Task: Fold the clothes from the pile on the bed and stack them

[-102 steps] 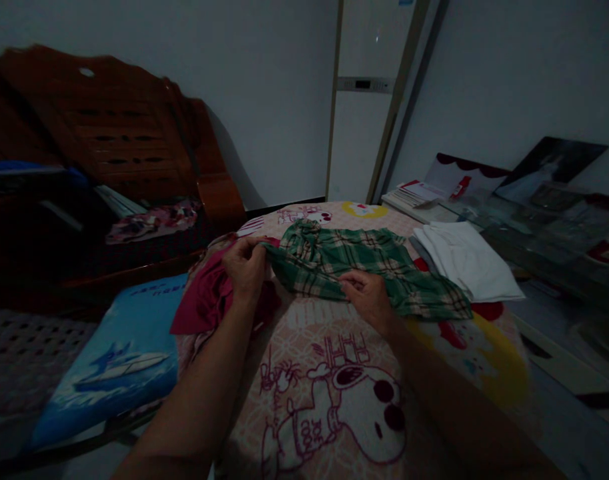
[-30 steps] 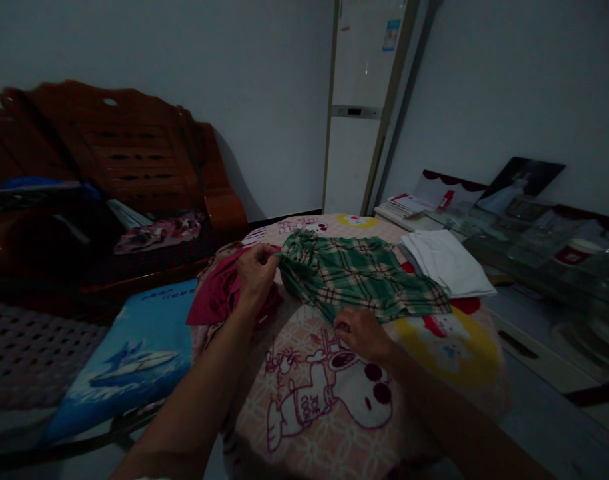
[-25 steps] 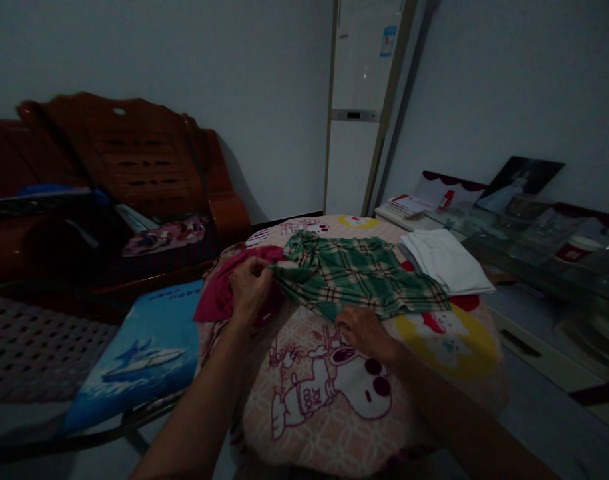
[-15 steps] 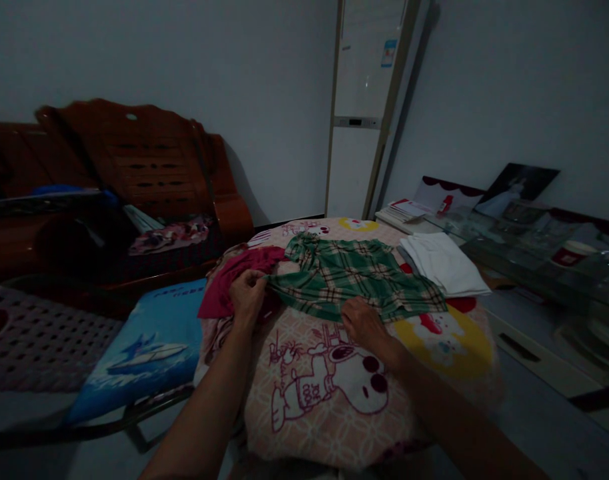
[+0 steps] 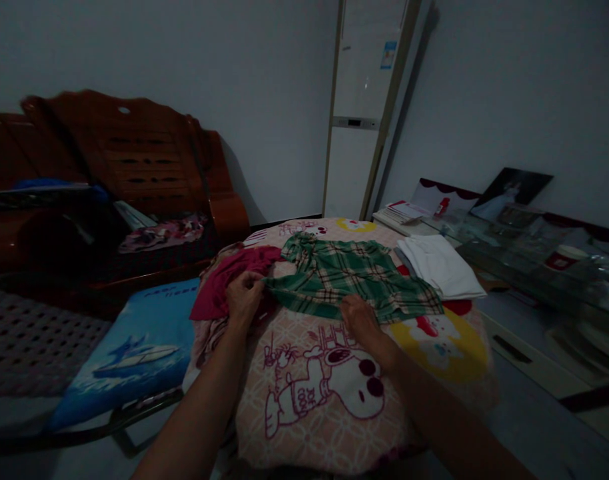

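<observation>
A green plaid shirt point(image 5: 344, 270) lies spread over the cartoon-patterned cloth point(image 5: 329, 393). At its left end, my left hand point(image 5: 244, 299) pinches the tip of a sleeve and pulls it out to the left. My right hand point(image 5: 358, 316) is closed on the shirt's near edge, around the middle; its fingertips are partly hidden. Beneath and beside my left hand lies a crumpled magenta garment point(image 5: 215, 288). Folded white clothing point(image 5: 439, 265) rests to the right of the shirt.
A blue chair with a boat picture point(image 5: 134, 350) stands at the left, in front of a wooden bench point(image 5: 149, 157). On the right is a glass-topped cabinet point(image 5: 524, 267) bearing a paper cup point(image 5: 564, 258) and papers point(image 5: 404, 212). A tall white air conditioner point(image 5: 354, 160) stands behind.
The view has shifted slightly. Both hands keep almost the same places on the plaid shirt, and the cloth lies nearly as before.
</observation>
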### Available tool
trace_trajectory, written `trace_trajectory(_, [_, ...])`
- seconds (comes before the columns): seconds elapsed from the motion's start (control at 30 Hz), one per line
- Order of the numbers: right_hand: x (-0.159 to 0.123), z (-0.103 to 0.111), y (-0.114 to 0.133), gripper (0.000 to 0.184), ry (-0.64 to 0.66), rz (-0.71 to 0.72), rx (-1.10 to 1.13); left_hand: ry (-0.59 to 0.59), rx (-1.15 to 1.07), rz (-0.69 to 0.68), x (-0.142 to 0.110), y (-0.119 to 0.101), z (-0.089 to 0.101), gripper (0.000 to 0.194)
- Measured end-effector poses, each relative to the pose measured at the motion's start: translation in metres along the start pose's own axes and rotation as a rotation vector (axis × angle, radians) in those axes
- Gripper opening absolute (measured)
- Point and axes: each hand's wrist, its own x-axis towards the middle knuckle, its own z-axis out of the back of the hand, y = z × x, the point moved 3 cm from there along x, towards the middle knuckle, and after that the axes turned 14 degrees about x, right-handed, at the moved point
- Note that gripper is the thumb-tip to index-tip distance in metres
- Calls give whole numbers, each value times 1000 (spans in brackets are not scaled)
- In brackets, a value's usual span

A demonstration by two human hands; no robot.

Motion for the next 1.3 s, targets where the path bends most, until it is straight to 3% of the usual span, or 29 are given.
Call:
trace_trajectory(0.23, [12,-6,-12,21,-59,-37,104,9,4,-18,-1,-2,-1,14])
trace_trajectory(0.43, [3,26,-2,20,-227,13,363,-6,-55,-14,-2,-6,6,24])
trace_trajectory(0.53, [-4,44,6,17,-233,33,495,29,-17,-34,-1,-9,13,27])
trace_trajectory(0.6, [-7,52,10,15,-148,32,590,57,39,-80,0,-13,20,24])
trace_trajectory(0.73, [-12,54,10,10,169,-44,811,165,123,-179,-5,-20,37,18])
trace_trajectory(0.9, [-23,45,11,7,541,-106,881,394,60,-222,-12,-18,53,11])
trace_trajectory(1.1, [-28,41,13,11,678,-132,920,642,157,-120,-20,-17,65,13])
trace_trajectory(1.3, [-29,40,15,9,805,-155,877,969,193,-119,-38,-14,65,13])
